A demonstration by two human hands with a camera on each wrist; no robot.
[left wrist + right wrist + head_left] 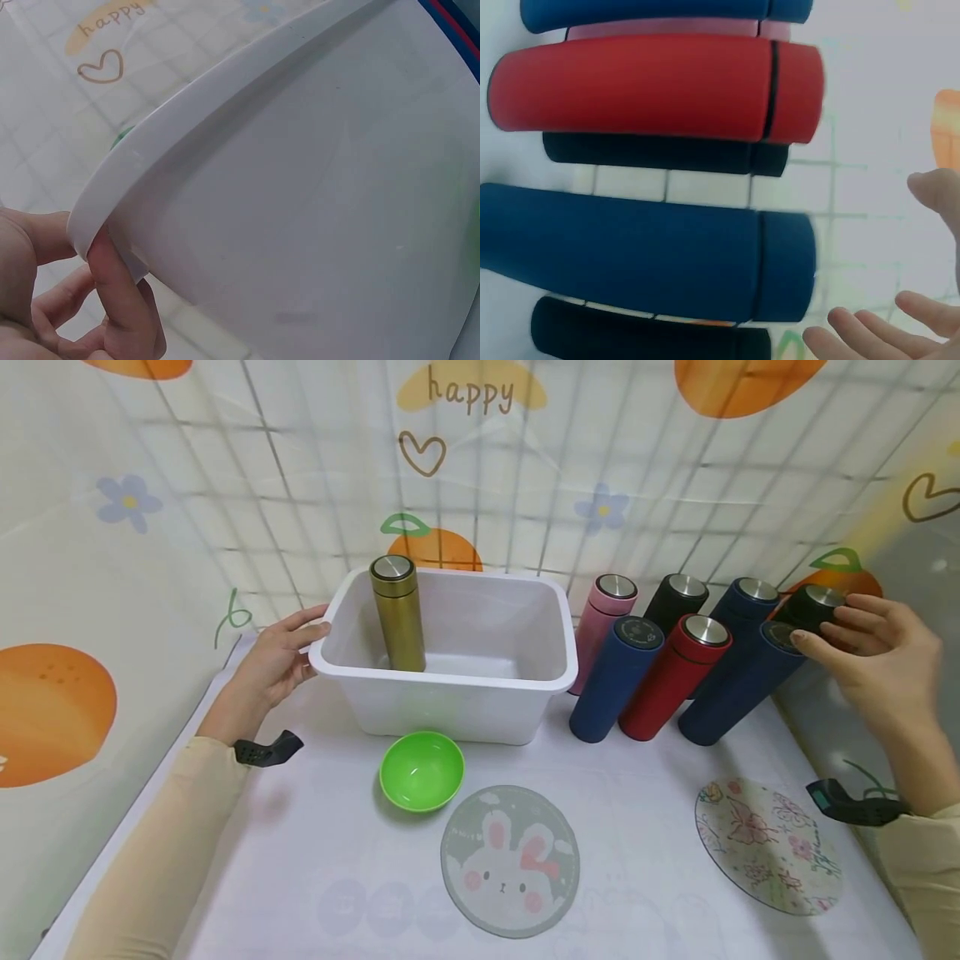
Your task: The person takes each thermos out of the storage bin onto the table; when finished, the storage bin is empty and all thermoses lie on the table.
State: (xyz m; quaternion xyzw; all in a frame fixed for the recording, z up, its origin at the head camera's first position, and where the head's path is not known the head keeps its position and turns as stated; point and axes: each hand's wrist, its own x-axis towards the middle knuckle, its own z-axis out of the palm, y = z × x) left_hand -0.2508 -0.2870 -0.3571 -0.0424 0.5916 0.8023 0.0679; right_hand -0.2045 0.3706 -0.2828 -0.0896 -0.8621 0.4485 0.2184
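Note:
My left hand (279,652) grips the left rim of a white plastic tub (450,706), thumb and fingers on either side of its edge in the left wrist view. A gold thermos bottle (401,622) stands inside the tub, toward its left end. At the upper right my right hand (888,652) hovers near the bottle tops, fingers spread. It overlaps a black bottle (817,602) and the front-right navy bottle (738,685) in the head view. The right wrist view shows this hand's fingers (889,337) apart from the nearest blue bottle (630,251), with nothing held.
Right of the tub stand a blue bottle (615,681), a red bottle (675,681), a pink bottle (600,614) and others. A green bowl (422,772) sits before the tub. A rabbit mat (510,864) and a floral mat (768,847) lie nearer. A printed curtain (315,468) hangs behind.

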